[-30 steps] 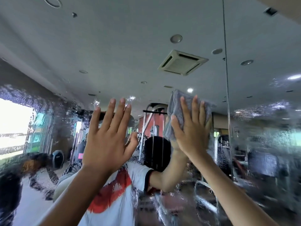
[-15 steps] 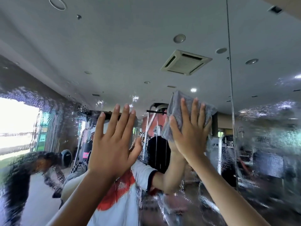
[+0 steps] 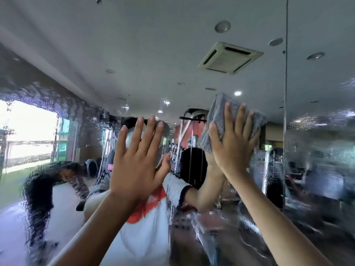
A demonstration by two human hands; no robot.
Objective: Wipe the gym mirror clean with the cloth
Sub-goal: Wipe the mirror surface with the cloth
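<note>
Both arms reach up to the mirror. The left hand lies flat on the glass, fingers straight, holding nothing. The right hand, fingers spread straight, presses the grey cloth against the mirror, left of its upright seam. The lower glass is wet and streaked, and a ceiling vent is reflected above.

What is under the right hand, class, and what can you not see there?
A grey cloth lies under the right hand, pressed flat against the wet mirror. The glass behind the cloth is covered, so its state cannot be told.
</note>
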